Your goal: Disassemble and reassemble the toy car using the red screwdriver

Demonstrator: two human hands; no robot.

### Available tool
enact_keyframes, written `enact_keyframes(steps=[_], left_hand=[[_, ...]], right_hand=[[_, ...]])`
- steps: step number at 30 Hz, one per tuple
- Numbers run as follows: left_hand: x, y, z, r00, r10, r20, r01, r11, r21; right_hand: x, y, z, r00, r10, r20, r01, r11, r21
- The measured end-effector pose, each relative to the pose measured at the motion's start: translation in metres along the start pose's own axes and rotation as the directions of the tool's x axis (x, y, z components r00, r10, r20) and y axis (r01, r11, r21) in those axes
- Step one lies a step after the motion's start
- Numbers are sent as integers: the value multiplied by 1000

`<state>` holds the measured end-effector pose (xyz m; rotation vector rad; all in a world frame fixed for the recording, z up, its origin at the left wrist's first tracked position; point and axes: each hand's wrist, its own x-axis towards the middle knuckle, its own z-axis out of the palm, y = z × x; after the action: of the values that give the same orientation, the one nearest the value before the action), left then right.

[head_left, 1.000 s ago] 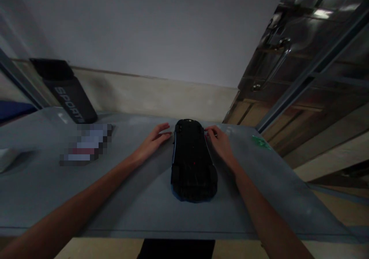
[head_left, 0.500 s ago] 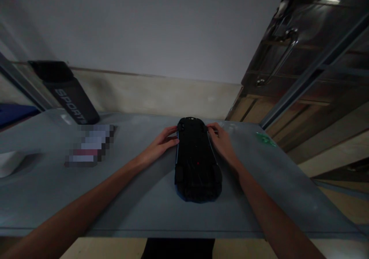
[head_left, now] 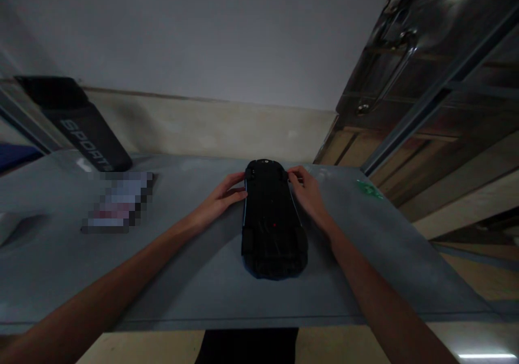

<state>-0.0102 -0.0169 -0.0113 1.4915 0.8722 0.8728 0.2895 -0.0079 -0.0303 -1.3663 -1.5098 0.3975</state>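
Observation:
A toy car (head_left: pixel 270 212) lies upside down on the grey table (head_left: pixel 182 293), its black underside and wheels facing up and a blue edge showing along its sides. Beside its far left wheel, my left hand (head_left: pixel 224 195) holds the car with the fingertips against the side. Opposite it, my right hand (head_left: pixel 307 191) grips the far right wheel area with bent fingers. The car's roof is hidden underneath.
At the back left, a dark bottle (head_left: pixel 83 126) marked SPORT leans in view. A blurred-out flat item (head_left: pixel 119 199) lies in front of it, and a white object (head_left: pixel 7 226) sits at the left edge. Green crumpled plastic (head_left: pixel 368 189) lies right, near a metal frame bar (head_left: pixel 421 110).
The whole view has shifted slightly, so everything appears a little further left and up. Both hands keep the same hold on the car.

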Motion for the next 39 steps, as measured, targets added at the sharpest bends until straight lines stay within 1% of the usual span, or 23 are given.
enact_keyframes(steps=[6,12,16,19,25,35,39], left_hand=[[0,-2,0,1000,8,-4,-8,1000,-24],[2,-6,-1,1000,-8,20,9,998,-55],[2,-6,-1,1000,1,1,-1,997,-77],[1,-5,-1,1000,-6,13,7,996,-86],[2,-8,-1,1000,-7,2,7,993,-114],[2,-8,-1,1000,-6,-15,4,990,-140],[1,-7,1,999,0,-42,-6,989,-145]], right_hand=[[-1,-2,2,1000,-15,-1,15,1000,15],[-1,-4,2,1000,9,7,-9,1000,8],[-1,-4,2,1000,15,5,-15,1000,3],[-1,-4,2,1000,11,-3,-11,1000,5],[-1,-5,0,999,43,28,-44,999,8],[-2,-10,-1,998,49,48,-52,996,66],[-3,-13,-1,997,70,26,-72,990,120]])
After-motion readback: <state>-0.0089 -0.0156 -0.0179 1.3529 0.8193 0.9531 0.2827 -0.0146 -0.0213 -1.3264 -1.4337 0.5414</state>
